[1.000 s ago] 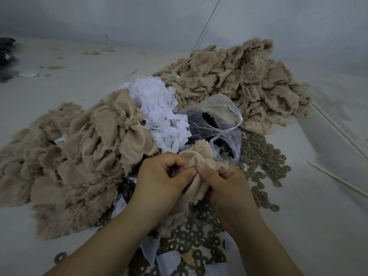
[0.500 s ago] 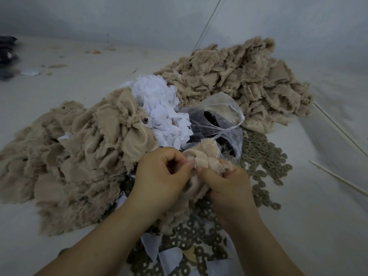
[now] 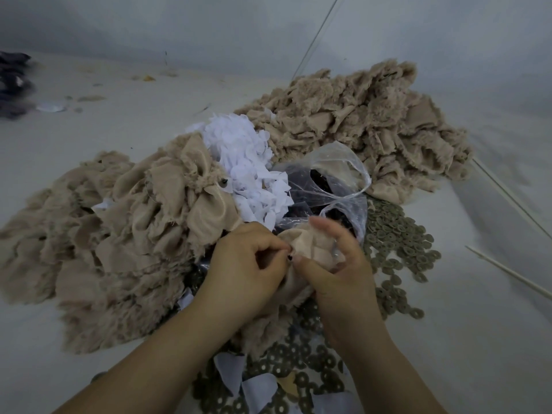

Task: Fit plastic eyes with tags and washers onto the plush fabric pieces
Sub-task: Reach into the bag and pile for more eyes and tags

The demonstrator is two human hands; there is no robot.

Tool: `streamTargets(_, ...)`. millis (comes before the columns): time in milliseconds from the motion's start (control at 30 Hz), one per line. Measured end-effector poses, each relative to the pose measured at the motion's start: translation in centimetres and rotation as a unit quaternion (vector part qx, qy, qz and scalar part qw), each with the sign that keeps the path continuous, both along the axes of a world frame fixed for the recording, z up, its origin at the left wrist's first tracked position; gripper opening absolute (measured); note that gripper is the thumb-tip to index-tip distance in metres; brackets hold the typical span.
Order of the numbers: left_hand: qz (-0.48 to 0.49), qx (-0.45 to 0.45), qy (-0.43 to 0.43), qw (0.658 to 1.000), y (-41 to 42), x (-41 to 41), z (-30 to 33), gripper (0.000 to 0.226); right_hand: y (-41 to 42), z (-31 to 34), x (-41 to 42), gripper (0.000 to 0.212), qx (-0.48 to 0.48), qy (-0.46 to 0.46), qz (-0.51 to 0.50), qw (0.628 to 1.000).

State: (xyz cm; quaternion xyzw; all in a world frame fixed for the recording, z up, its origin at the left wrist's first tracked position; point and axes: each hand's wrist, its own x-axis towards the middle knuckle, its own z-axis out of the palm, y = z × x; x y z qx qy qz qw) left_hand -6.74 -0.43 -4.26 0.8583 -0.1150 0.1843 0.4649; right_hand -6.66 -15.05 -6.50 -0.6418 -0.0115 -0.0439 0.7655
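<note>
At lower centre of frame, left hand [image 3: 248, 264] pinching a dark plastic eye [image 3: 289, 257] against plush piece [image 3: 310, 246] clutched by right hand [image 3: 337, 267] (fingers half-lifted): best seated straight, fabric taut.

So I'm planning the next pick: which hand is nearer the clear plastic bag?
The right. The right hand has its raised fingers just in front of the clear plastic bag. The left hand sits further left, beside the tan fabric pile.

No writing, label, brand or number could be read anywhere; the white tags [image 3: 248, 171] beyond the fingers were seen blank.
</note>
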Motion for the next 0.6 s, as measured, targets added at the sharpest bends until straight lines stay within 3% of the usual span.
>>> streamTargets(100,-0.015,0.054,0.018,0.998,0.5,0.9,1.0,0.015,0.0,0.2,-0.1,0.037,-0.003,0.019,0.033,0.999)
streamTargets(233,0.054,0.173,-0.068,0.981,0.9,3.3,2.4,0.016,-0.4,0.6,0.6,0.034,-0.010,0.047,0.021,0.999)
streamTargets(333,0.082,0.323,0.033,0.942,0.6,5.5,2.8,0.042,-0.5,0.9,1.1,0.033,-0.007,0.056,0.020,0.998)
streamTargets(400,0.101,0.386,0.056,0.915,0.2,6.0,2.5,0.045,-0.5,1.3,1.2,0.038,-0.007,0.045,0.027,0.999)
streamTargets(467,0.109,0.365,0.044,0.923,0.0,6.1,2.1,0.032,-0.7,1.5,1.3,0.043,-0.014,0.042,0.032,0.999)
streamTargets(600,0.043,0.227,-0.025,0.973,0.2,5.8,1.8,0.023,-0.7,1.4,1.5,0.044,-0.045,0.033,0.025,0.998)
